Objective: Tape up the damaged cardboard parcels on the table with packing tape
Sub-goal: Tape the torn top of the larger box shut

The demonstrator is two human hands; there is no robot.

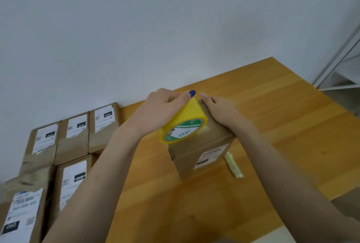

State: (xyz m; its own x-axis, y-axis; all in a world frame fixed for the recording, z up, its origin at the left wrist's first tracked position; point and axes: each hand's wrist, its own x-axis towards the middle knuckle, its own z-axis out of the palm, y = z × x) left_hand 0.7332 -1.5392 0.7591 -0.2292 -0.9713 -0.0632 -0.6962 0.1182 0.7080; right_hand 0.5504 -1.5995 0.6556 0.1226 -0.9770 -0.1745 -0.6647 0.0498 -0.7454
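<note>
Head view: left hand (161,110) curled round yellow tape roll (183,125), thumb over its rim, roll held against top of cardboard parcel (196,157). Right hand (220,110) flat on parcel top, fingers straight, tips at its far edge. Parcel upright near middle of worktop (282,125), label facing near edge. Pale tape strip (232,166) just beside it. More labelled parcels (72,139) packed along left edge.

On the table (282,125), tape roll (183,125) atop a parcel (202,155), other parcels (72,145) left of it, tape scrap (232,166) just right.
</note>
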